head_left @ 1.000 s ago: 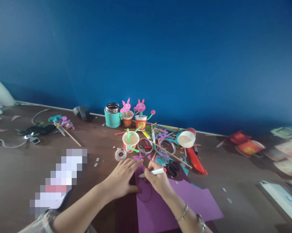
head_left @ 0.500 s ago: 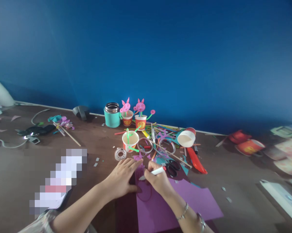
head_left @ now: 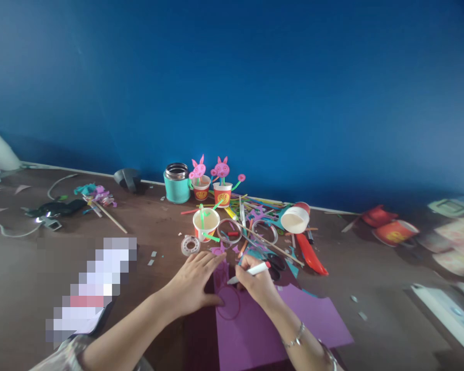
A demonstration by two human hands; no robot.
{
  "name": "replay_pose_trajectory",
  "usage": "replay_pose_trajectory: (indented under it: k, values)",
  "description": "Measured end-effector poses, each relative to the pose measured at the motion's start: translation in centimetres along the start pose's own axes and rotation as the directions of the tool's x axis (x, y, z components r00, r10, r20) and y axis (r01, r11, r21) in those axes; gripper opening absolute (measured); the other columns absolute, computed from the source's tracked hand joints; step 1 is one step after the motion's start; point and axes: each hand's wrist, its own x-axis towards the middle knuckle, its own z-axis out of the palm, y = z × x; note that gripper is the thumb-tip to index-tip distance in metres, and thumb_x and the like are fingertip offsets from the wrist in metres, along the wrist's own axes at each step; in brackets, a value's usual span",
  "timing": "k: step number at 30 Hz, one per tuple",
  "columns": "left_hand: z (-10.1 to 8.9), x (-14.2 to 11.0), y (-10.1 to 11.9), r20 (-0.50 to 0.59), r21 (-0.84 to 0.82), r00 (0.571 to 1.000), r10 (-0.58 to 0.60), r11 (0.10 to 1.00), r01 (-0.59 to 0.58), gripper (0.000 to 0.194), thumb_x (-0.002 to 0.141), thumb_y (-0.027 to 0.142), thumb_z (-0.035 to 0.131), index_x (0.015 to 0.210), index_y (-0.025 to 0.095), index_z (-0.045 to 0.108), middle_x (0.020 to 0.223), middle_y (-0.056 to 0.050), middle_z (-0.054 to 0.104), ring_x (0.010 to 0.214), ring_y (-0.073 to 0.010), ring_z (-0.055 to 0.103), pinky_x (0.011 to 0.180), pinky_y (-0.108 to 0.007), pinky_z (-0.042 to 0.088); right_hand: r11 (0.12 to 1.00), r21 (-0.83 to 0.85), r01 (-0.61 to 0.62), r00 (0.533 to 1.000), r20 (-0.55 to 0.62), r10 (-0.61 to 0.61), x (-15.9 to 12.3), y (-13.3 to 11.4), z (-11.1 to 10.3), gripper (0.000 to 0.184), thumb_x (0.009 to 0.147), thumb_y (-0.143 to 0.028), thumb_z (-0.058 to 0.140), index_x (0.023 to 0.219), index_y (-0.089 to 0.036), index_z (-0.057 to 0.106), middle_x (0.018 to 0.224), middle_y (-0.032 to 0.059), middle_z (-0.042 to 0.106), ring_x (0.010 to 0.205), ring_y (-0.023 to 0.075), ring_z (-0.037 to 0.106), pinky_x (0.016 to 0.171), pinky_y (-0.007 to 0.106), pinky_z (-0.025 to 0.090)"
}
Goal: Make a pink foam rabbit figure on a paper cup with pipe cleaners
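Observation:
A sheet of purple paper lies on the dark table, its top edge cut unevenly. On its left part is a red drawn circle, with smaller red marks on the strip above it. My right hand grips a white marker with a red end, its tip just over the paper at the upper edge of the circle. Fingers outstretched, my left hand rests flat along the paper's left edge, thumb beside the circle. Black-handled scissors lie just beyond my right hand.
Behind the paper stand a cup with green straws, two cups with pink animal faces and a teal jar. Tape rolls, straws and scraps crowd the middle. A red-handled tool lies right, a blurred phone left.
My right hand has moved slightly right and up with the marker, uncovering the whole red circle. The left hand keeps its place on the paper.

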Motion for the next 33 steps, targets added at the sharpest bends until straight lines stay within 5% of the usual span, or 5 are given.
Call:
replay_pose_trajectory:
  k: [14,33]
  values:
    - [-0.11,-0.02,0.09,-0.002,-0.013,1.0,-0.001,1.0,0.001,0.092,0.064,0.05,0.075,0.14,0.026,0.031,0.131,-0.01,0.052,0.12,-0.0292,0.045,0.102,-0.045,0.032,0.993,-0.079,0.089,0.996,-0.006,-0.09,0.12,0.31,-0.06,0.027,0.075,-0.03,0.054,0.057,-0.022,0.036,0.044,-0.0067,0.045,0.044,0.0095,0.041,0.046,0.022,0.031]
    - [-0.18,0.1,0.08,0.008,-0.022,1.0,-0.004,1.0,0.004,0.091,0.063,0.05,0.076,0.14,0.027,0.032,0.132,-0.009,0.051,0.121,-0.0284,0.044,0.104,-0.044,0.031,0.996,-0.061,0.058,0.997,-0.05,-0.061,0.23,-0.17,-0.02,0.024,0.072,-0.029,0.052,0.055,-0.023,0.037,0.042,-0.0045,0.05,0.041,0.0111,0.044,0.044,0.023,0.032]
